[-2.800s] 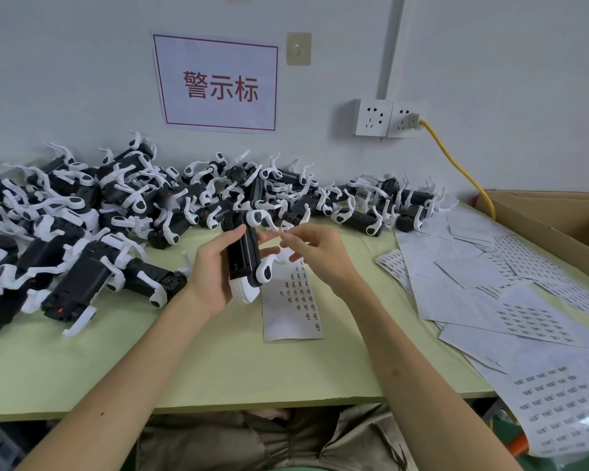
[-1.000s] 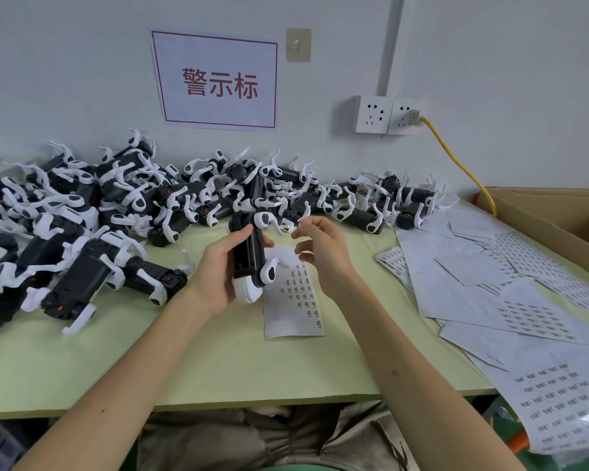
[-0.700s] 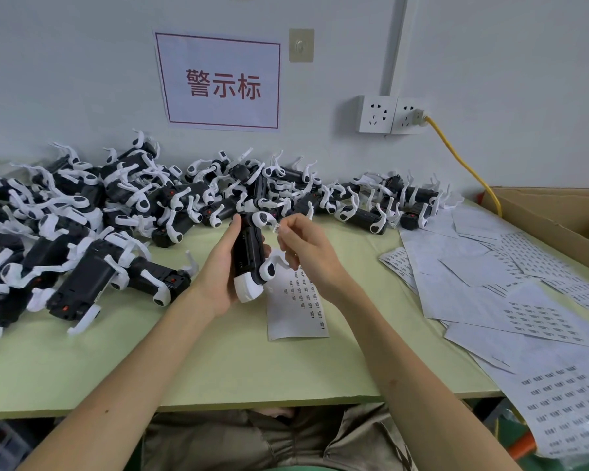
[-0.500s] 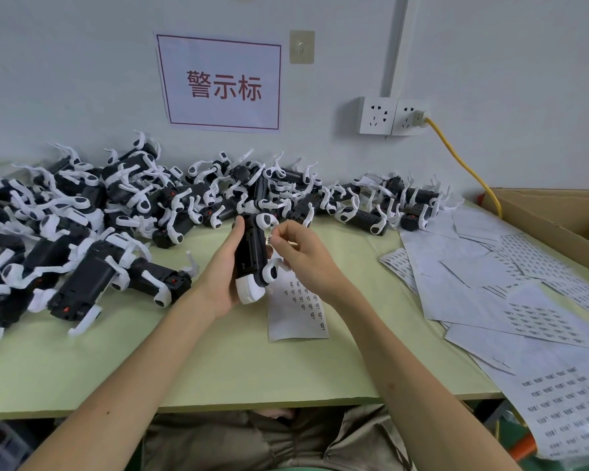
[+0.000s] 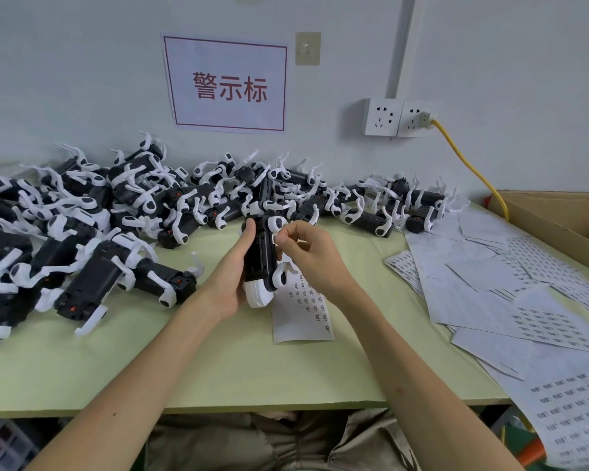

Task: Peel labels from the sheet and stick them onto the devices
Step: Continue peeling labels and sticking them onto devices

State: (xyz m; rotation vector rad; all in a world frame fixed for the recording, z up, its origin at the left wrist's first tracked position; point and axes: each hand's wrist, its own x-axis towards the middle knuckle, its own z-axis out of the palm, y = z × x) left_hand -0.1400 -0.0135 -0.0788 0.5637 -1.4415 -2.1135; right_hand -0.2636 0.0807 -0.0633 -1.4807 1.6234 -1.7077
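A: What lies on the surface?
B: A big pile of devices, black with white clips, fills the left and the back of the frame. Many loose sheets lie at the right. One label sheet lies in the centre, just below the hands.
A: And the device in work?
B: The held device is in the centre of the frame, lifted off the surface. Its long axis runs nearly up and down in the picture, with the white end toward the bottom. The left hand wraps it from the left side, with the thumb stretched up along the body.
A: Where is the right hand?
B: The right hand is just to the right of the device, so it is the nearer one for the sticking. Its thumb and forefinger pinch a small white label, and the other fingers are curled. The label is at the upper right edge of the device. I cannot tell if it touches the body.
A: So the next move?
B: I think a short push to the left, onto the black body, and then a press.
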